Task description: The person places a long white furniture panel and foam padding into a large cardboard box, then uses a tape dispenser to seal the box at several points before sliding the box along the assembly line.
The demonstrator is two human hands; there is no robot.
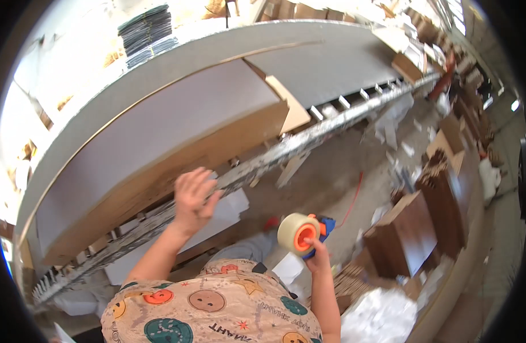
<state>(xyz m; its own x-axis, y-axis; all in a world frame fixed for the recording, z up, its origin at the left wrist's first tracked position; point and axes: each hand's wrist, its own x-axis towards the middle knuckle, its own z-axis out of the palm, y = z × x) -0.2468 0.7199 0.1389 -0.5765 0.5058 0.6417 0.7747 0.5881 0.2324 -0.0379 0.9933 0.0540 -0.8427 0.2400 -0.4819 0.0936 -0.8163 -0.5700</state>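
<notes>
My left hand [194, 196] is raised with its fingers spread, empty, just in front of the brown side of a large flat cardboard box [160, 137] that lies on the workbench. My right hand [318, 257] is lower and to the right, gripping a tape dispenser [309, 231] with an orange hub, a blue frame and a roll of clear-beige tape. The dispenser is held in the air, apart from the box.
The bench's metal roller edge [309, 137] runs diagonally past the box. A stack of dark flat sheets [146, 31] lies at the bench's far side. Brown wooden cabinets [411, 234], paper scraps and white packing litter [383, 317] cover the floor to the right.
</notes>
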